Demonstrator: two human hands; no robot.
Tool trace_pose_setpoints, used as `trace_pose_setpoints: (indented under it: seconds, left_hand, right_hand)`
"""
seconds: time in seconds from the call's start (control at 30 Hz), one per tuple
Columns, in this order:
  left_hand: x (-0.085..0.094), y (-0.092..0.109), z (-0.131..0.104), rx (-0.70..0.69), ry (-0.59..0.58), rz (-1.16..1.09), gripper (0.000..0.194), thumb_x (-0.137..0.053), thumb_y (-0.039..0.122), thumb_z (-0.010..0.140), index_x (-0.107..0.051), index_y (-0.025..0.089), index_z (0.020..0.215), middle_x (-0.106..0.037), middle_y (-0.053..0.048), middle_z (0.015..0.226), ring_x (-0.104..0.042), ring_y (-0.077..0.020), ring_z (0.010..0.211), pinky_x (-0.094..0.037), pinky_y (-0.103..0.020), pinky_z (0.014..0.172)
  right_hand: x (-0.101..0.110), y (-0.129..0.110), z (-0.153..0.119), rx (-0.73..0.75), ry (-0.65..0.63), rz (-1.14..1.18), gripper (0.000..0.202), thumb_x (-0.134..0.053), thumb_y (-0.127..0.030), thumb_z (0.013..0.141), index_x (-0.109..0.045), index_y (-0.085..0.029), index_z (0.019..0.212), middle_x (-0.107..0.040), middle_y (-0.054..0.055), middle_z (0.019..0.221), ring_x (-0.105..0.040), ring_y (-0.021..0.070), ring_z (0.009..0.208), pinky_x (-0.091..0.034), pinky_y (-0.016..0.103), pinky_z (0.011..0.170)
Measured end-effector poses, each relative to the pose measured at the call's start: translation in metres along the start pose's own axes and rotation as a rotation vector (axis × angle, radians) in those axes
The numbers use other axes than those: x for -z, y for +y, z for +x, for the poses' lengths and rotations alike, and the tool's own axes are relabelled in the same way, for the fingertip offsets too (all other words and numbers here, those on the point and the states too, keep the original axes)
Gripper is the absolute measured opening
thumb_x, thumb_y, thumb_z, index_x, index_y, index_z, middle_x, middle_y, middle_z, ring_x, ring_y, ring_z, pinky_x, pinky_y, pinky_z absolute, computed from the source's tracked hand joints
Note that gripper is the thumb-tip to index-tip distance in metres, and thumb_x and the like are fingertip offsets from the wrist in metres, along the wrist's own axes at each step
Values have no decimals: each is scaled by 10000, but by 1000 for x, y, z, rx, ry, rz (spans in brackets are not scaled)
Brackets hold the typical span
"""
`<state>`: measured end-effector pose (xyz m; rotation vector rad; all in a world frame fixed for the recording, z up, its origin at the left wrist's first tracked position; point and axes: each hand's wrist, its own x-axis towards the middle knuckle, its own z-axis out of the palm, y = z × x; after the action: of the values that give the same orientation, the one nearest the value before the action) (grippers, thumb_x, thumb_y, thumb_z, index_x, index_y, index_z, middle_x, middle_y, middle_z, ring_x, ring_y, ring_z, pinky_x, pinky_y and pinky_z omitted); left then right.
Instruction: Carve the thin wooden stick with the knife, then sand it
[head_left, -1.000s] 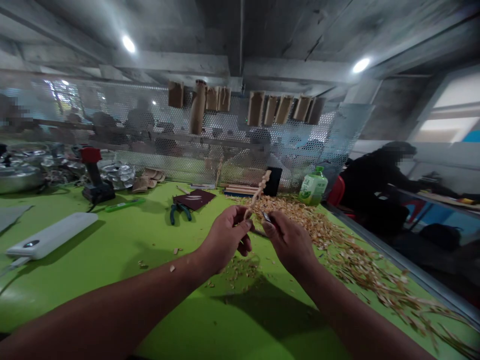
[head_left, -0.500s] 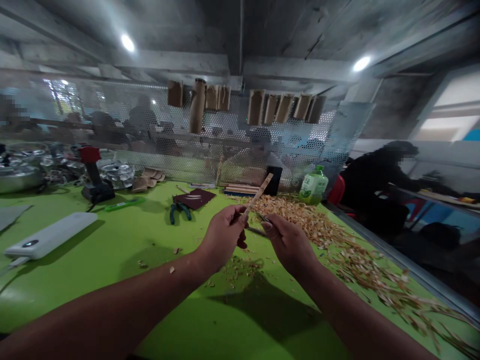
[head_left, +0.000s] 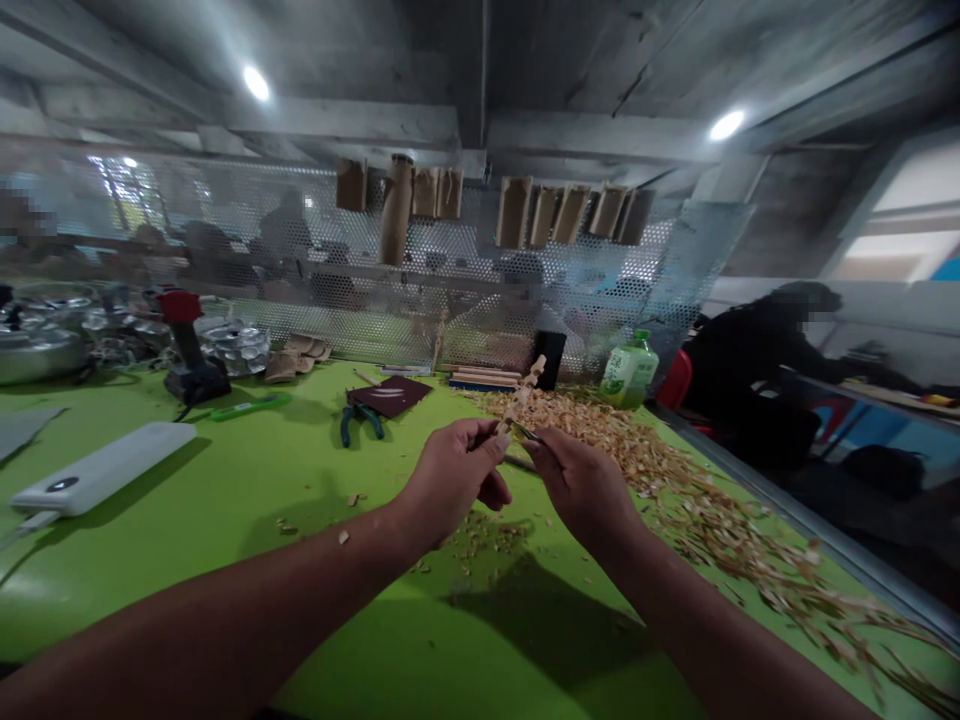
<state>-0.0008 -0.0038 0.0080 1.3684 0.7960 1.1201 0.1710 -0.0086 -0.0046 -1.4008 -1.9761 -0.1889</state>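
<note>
In your left hand [head_left: 450, 482], pinched near its base, the wooden stick [head_left: 528, 387] tilts upward, visibly notched; what remains is unclear. Your right hand [head_left: 589, 485] grips a slim tool [head_left: 526, 433] beside it, above the table [head_left: 255, 465], where shavings [head_left: 626, 437] lie heaped.

workshop, wood shavings [head_left: 675, 470], pliers [head_left: 363, 418], cordless drill [head_left: 187, 345]
</note>
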Motion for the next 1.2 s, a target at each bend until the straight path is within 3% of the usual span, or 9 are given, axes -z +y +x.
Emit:
trace_pose_setpoints:
  seconds: [0.47, 0.63, 0.93, 1.2]
  left_hand:
    - [-1, 7, -5, 0, -8, 51, 175, -525, 333, 878, -535, 174, 807, -506, 62, 616, -411, -24, 313, -307, -159, 312]
    - [-2, 7, -4, 50, 75, 96, 197, -570, 341, 848, -537, 170, 757, -463, 71, 541, -332, -26, 333, -248, -161, 322]
    - [-4, 11, -9, 37, 134, 200, 169, -573, 319, 835, -570, 169, 757, -423, 75, 502, -296, -46, 373, -254, -168, 351]
    - [-4, 15, -11, 54, 127, 212, 161, -575, 300, 831, -585, 164, 744, -434, 66, 508, -299, -51, 392, -249, -169, 375]
  right_hand:
    - [1, 1, 0, 14, 1, -1, 390, -319, -475, 972, -523, -217, 762, -553, 6, 616, -494, 149, 549, -297, 251, 540]
    - [0, 0, 0, 20, 10, -96, 388, -313, -467, 975, -531, -215, 775, -580, 20, 643, -506, 156, 556, -261, 258, 532]
    - [-2, -7, -1, -10, -1, -175, 366, -311, -442, 972, -482, -219, 738, -565, 23, 599, -471, 152, 502, -201, 268, 510]
    - [-3, -5, 1, -49, -75, -2, 356, -314, -446, 959, -442, -222, 712, -529, 6, 576, -454, 146, 509, -240, 259, 502]
